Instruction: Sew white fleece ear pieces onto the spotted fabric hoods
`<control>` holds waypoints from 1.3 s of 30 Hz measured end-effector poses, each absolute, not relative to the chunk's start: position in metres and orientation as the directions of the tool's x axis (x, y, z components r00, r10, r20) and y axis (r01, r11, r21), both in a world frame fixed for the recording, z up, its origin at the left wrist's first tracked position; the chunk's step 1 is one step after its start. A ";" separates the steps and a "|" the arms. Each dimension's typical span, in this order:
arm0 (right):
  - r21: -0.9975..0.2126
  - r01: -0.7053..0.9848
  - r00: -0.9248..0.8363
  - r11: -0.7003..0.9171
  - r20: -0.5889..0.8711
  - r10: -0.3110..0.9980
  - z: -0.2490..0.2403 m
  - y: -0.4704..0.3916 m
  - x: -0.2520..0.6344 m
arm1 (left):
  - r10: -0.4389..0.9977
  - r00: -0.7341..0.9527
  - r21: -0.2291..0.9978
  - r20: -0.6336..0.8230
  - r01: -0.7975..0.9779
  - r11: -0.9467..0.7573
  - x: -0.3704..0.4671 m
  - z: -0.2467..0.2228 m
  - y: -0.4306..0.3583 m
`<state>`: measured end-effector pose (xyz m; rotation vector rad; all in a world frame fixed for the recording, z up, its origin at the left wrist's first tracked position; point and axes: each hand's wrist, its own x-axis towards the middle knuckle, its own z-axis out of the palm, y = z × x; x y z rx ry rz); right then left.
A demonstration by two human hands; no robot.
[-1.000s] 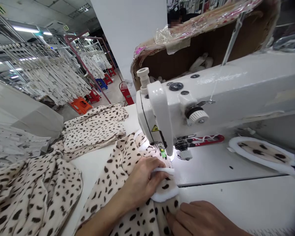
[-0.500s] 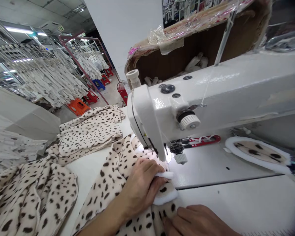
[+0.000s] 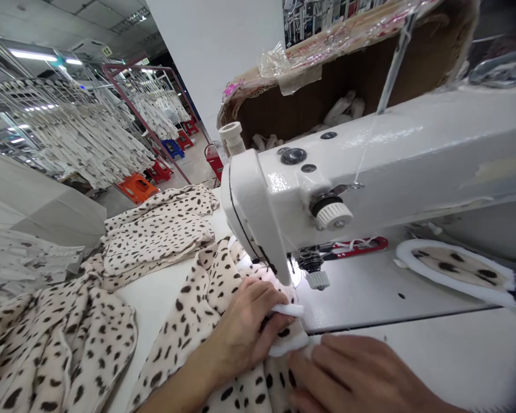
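The spotted cloth [image 3: 206, 310] lies on the bench [image 3: 413, 355], its front end tucked under the sewing machine [image 3: 327, 189]. It stretches long from the person up to the needle. The left hand [image 3: 245, 327] pinches its white fluffy edge [image 3: 290, 341]. The right hand [image 3: 352, 373] presses flat beside it. Most of the cloth is not yet past the needle, so much sewing looks left.

The machine head [image 3: 262, 212] overhangs the fabric [image 3: 198, 321], leaving only a low gap beneath it, partly taken by the presser foot [image 3: 312, 269]. To the right the table [image 3: 413, 350] lies bare as far as the oval patch [image 3: 456, 269]. On the left, folded fabric [image 3: 159, 229] and a heap [image 3: 55, 338] crowd the edge.
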<state>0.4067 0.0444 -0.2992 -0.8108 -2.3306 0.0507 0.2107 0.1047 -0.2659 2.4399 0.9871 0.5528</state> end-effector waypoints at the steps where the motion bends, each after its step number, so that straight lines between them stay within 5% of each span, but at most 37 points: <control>1: -0.221 0.583 -0.551 0.782 0.600 0.580 -0.299 0.046 0.407 | 0.730 0.658 0.552 0.186 0.545 -0.631 0.210 -0.266 0.105; 8: -0.026 0.666 -0.597 0.746 0.581 0.553 -0.313 0.046 0.403 | 0.809 0.568 0.623 0.151 0.580 -0.524 0.213 -0.265 0.101; 17: 0.006 0.671 -0.598 0.742 0.596 0.536 -0.311 0.044 0.405 | 0.868 0.488 0.610 0.092 0.661 -0.437 0.220 -0.264 0.104; 24: 0.058 0.709 -0.576 0.702 0.622 0.531 -0.311 0.042 0.401 | 0.793 0.529 0.630 0.302 0.514 -0.582 0.213 -0.267 0.101; 32: 0.155 0.723 -0.612 0.674 0.597 0.519 -0.308 0.038 0.398 | 0.769 0.593 0.661 0.239 0.481 -0.576 0.209 -0.264 0.106; 39: 0.073 0.768 -0.545 0.636 0.595 0.591 -0.303 0.036 0.396 | 0.791 0.558 0.632 0.251 0.525 -0.570 0.211 -0.268 0.106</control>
